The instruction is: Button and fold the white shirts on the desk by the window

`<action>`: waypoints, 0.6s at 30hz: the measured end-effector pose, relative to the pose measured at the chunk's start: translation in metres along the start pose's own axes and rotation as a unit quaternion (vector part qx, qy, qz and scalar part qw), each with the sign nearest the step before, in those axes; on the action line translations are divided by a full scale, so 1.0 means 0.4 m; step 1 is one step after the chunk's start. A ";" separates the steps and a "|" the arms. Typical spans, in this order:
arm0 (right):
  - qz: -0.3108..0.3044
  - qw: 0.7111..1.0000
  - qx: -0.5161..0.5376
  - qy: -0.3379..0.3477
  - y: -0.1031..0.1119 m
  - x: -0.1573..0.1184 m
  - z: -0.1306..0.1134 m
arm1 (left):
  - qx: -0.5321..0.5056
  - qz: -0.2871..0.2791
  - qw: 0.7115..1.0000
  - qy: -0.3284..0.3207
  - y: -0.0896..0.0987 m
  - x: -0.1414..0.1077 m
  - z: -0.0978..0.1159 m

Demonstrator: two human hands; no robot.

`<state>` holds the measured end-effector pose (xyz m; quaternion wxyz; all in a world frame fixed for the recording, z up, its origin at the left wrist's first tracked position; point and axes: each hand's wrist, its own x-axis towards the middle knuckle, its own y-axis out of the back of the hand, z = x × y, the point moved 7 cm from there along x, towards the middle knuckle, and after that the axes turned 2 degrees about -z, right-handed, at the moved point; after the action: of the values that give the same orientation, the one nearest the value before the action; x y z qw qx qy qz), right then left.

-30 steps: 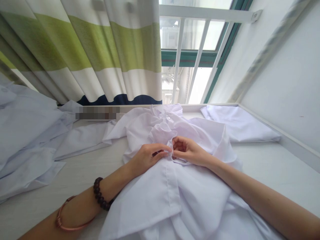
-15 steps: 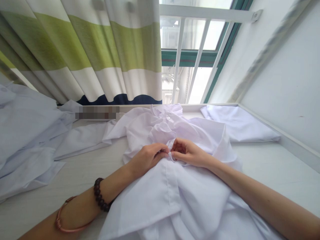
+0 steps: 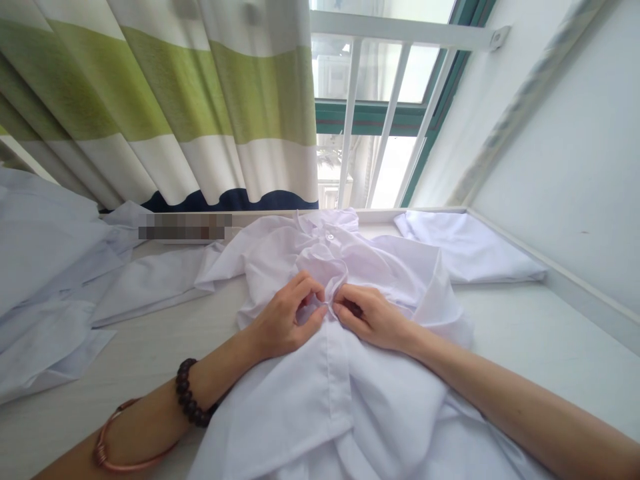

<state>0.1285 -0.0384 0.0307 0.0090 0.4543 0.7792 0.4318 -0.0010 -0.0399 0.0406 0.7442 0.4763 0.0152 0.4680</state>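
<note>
A white shirt lies spread over the pale surface, its collar toward the window and its hem near me. My left hand is at the middle of the front placket, thumb and forefinger pinching the cloth edge. Close beside it on the right, my right hand has its fingers closed on the same placket. The fingertips of both hands almost meet. Above them the placket is gathered in a loop, and a small white button shows near the collar.
Piled white garments lie at the left. A folded white cloth rests at the back right by the raised edge. Behind are a striped curtain and white window bars.
The view has shifted slightly, so things sit a little further left. My left thumb and forefinger have spread into a wider arch, and my right fingers have curled down more over the placket.
</note>
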 end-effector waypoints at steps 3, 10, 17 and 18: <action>0.024 0.998 -0.047 0.022 0.001 -0.006 -0.009 | -0.016 -0.054 0.998 0.025 -0.017 0.006 -0.001; 0.003 0.990 -0.115 0.082 -0.015 -0.012 -0.025 | -0.016 -0.078 0.995 0.068 -0.042 0.004 -0.019; -0.028 1.000 0.002 -0.003 -0.017 -0.005 -0.002 | -0.039 -0.057 0.991 0.110 -0.049 -0.001 -0.032; -0.036 0.997 0.055 -0.033 -0.016 -0.002 0.009 | -0.051 -0.057 0.991 0.111 -0.047 0.001 -0.032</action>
<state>0.1259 -0.0378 0.0238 0.0252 0.4398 0.8169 0.3723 0.0062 -0.0329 0.0202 0.7870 0.3807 0.1012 0.4748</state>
